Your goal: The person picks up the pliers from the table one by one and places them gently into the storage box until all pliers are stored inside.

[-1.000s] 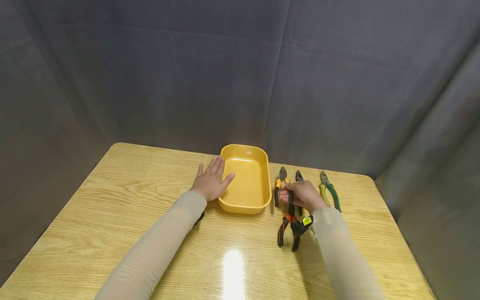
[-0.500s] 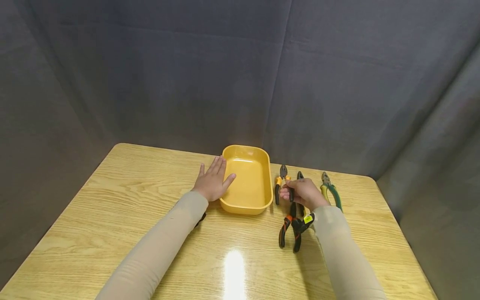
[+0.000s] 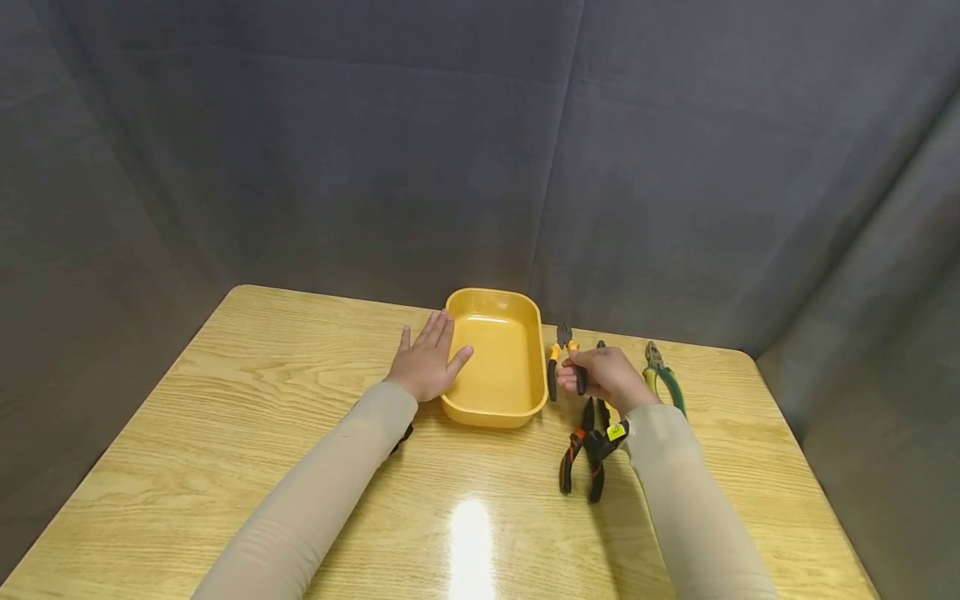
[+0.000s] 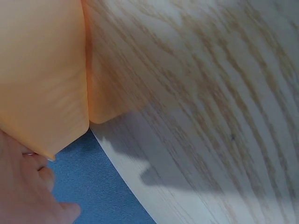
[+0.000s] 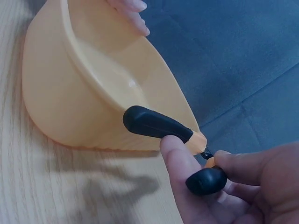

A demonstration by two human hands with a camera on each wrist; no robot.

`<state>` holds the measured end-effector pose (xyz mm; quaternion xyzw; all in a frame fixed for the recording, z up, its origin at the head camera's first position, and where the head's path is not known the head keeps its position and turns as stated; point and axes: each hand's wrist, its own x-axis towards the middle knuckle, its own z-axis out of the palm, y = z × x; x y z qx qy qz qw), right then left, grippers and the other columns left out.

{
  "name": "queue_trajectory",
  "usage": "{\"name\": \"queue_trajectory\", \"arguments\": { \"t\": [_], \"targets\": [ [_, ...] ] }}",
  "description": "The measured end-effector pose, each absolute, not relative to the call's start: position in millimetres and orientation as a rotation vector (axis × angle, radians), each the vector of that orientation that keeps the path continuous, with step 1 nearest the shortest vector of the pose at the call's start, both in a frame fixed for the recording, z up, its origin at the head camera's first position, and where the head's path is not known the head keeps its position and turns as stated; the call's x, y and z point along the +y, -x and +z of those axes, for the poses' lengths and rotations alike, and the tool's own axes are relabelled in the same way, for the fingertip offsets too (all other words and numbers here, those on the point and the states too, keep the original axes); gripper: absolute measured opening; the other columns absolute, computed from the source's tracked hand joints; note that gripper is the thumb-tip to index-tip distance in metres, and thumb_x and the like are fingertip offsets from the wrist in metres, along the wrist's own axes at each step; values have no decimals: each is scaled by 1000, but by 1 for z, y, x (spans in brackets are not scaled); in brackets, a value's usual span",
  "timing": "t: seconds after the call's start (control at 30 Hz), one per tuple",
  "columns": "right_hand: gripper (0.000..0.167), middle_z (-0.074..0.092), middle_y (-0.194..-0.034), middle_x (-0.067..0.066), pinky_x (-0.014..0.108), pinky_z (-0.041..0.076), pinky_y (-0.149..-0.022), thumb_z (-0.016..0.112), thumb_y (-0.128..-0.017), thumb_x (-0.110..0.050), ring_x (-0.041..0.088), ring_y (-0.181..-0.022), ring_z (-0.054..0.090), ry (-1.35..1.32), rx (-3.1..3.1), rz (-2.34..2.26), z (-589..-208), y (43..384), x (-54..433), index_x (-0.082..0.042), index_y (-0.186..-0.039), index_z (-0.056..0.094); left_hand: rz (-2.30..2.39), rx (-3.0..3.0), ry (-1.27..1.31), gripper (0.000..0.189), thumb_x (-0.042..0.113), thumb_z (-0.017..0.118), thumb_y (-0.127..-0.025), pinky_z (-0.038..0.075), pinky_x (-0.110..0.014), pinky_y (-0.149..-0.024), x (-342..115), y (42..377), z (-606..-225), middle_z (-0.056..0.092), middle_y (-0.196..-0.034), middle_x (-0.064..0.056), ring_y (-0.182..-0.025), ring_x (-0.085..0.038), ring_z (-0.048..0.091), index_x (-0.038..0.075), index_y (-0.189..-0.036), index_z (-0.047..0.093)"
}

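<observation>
My right hand (image 3: 607, 372) pinches a pair of pliers with yellow-and-black handles (image 3: 552, 379) by one handle, just right of the yellow tray (image 3: 495, 358). In the right wrist view, thumb and fingers grip one black handle end while the other black handle (image 5: 156, 123) sticks out in front of the tray wall (image 5: 60, 102). A shadow falls on the table below them. My left hand (image 3: 422, 364) rests on the tray's left rim with straight, spread fingers. In the left wrist view its fingers (image 4: 28, 186) show beside the tray wall (image 4: 42, 70).
Black-and-orange pliers (image 3: 570, 460) lie in front of my right hand. Another pair with yellow on the handles (image 3: 603, 412) is mostly hidden under that hand. Green-and-yellow pliers (image 3: 672, 392) lie at the right. A grey curtain (image 3: 375, 167) hangs behind the wooden table (image 3: 300, 350).
The pliers in my right hand have risen slightly, toward the table's back edge in the head view. My left hand and the tray have barely shifted.
</observation>
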<state>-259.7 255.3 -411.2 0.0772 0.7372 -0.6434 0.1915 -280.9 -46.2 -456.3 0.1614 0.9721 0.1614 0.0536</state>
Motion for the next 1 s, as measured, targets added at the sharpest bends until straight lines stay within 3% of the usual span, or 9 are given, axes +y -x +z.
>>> {"name": "queue_trajectory", "arguments": {
  "t": [0.7, 1.0],
  "targets": [
    [34, 72, -83, 8, 29, 60, -79, 45, -109, -9, 11, -73, 72, -167, 2046, -1862, -407, 261, 239, 21, -122, 55, 502, 2961, -502, 81, 63, 15, -106, -2, -57, -123, -46, 282, -457, -2, -170, -7, -156, -20, -5, 7, -163, 6],
    [32, 71, -78, 7, 25, 60, -72, 44, -109, -8, 10, -70, 71, -145, 2019, -1956, -410, 262, 222, 22, -118, 54, 530, 2951, -501, 82, 64, 16, -105, -3, -56, -123, -47, 282, -460, -4, -170, -6, -156, -19, -7, 7, -163, 5]
  ]
}}
